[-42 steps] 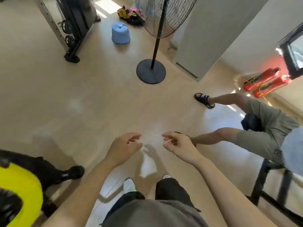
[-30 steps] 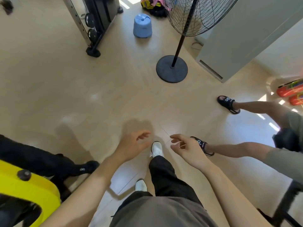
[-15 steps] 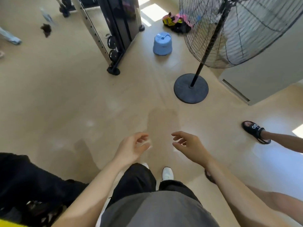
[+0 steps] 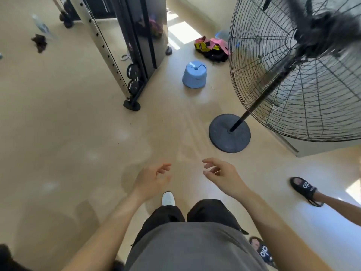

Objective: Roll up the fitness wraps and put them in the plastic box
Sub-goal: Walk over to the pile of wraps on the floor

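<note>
Two empty hands, apart, fingers loose: left hand (image 4: 154, 179), right hand (image 4: 220, 177). Risk: foot catches fan base (image 4: 229, 133) ahead-right of them, en route to wraps (image 4: 212, 48) far beyond.

both hands are held out low over the beige floor (image 4: 68, 133), apart from each other and holding nothing. the left hand (image 4: 154, 179) has its fingers loosely curled, palm turned inward; the right hand (image 4: 222, 177) faces it, fingers loosely bent. just below them a white shoe (image 4: 168, 198) pokes out from black trousers. far ahead, a pile of pink, yellow and black fitness wraps (image 4: 212, 47) lies on the floor, beyond a pale blue stool (image 4: 194, 74). a large standing fan (image 4: 293, 75) leans in at the right, its round base (image 4: 229, 133) on the floor. a black weight machine (image 4: 144, 36) stands at upper left. another person's black sandal (image 4: 303, 189) rests near the right edge.
</note>
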`<state>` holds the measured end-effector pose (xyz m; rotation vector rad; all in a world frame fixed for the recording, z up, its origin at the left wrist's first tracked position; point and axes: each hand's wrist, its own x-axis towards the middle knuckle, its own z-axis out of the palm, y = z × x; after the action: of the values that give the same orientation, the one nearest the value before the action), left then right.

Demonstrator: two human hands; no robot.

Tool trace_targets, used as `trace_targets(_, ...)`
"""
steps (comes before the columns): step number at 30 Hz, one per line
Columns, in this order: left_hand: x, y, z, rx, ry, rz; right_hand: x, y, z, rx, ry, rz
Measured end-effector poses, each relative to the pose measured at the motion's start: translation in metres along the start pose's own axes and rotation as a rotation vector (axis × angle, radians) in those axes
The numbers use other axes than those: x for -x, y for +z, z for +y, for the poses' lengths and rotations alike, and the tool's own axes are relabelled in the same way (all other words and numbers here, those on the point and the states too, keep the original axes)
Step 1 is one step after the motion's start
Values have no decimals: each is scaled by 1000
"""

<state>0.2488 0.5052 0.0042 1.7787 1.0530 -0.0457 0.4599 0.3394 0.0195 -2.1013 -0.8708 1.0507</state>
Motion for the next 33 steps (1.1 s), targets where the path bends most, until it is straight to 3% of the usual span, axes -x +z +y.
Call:
trace_targets(16, -265, -120, 86, -162, -25, -87, -263, -66, -70, -45, 26, -16)
trace_targets(26, -396, -202, 122, -80, -55, 7, -428, -116, -147, 17, 17, -81)
trace_targets(33, -518, -271, 135, -79, 21, -72, -534, -128, -206, -6, 87, 20)
